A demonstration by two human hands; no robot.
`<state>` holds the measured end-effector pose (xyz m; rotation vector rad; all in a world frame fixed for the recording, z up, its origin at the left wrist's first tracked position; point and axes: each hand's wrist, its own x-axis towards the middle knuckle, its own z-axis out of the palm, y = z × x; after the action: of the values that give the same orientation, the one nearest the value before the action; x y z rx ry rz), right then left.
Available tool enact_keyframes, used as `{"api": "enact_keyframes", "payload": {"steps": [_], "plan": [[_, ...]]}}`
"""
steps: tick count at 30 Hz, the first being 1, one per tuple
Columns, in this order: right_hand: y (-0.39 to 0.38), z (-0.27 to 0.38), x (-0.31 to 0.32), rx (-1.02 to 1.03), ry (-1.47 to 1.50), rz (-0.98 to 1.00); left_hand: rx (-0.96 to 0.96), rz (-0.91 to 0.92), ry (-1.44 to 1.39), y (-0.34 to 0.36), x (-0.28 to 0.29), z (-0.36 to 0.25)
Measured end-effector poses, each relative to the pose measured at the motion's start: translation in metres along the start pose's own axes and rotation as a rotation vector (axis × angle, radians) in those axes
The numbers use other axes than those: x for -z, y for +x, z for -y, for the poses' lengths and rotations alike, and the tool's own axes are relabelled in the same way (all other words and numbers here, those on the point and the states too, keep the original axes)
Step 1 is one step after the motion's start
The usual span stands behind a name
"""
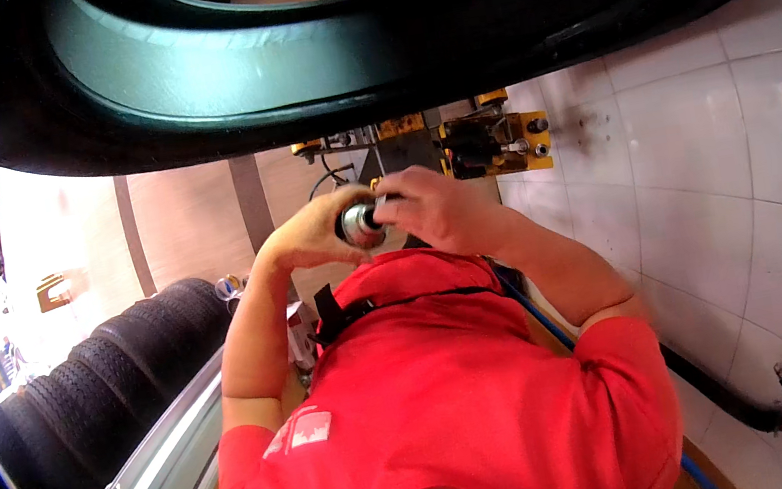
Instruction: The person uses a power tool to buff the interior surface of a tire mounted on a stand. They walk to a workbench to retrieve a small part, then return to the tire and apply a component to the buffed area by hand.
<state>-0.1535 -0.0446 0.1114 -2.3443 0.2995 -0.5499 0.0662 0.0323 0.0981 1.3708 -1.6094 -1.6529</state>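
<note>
In front of my waist, my left hand [321,233] curls around a round silver metal piece [364,225] with a dark middle. Its kind cannot be made out, since the fingers cover much of it. My right hand [436,209] reaches in from the other side, fingers bent together against the right edge of the piece. What lies under those fingertips is hidden. Both hands are close together, just below a large black tyre-like ring [304,65] that fills the top of the view.
A row of black tyres [115,362] stands at the left beside a pale metal rail [154,482]. Yellow-and-black machinery [497,144] sits beyond my hands. White tiles [684,140] cover the right side, where a black hose or bar [739,405] runs. A blue hose [541,315] passes by my right side.
</note>
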Motion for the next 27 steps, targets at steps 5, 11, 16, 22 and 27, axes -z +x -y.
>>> {"api": "enact_keyframes", "payload": {"steps": [5,11,16,22,27], "plan": [[-0.027,-0.002,0.005,-0.286,0.011,-0.168,-0.112,-0.124,0.072,0.027,-0.016,0.025],[-0.04,0.006,0.001,-0.262,-0.065,-0.165,-0.136,-0.144,0.291,0.036,-0.036,0.025],[-0.047,0.01,-0.013,-0.267,-0.064,-0.126,-0.251,-0.292,0.65,0.032,-0.043,0.007],[-0.053,0.011,-0.002,-0.46,0.053,-0.259,-0.197,-0.374,0.584,0.025,-0.047,0.008],[-0.064,0.011,0.008,-0.752,0.365,-0.42,-0.107,-0.39,-0.03,0.024,-0.048,0.021]]}}
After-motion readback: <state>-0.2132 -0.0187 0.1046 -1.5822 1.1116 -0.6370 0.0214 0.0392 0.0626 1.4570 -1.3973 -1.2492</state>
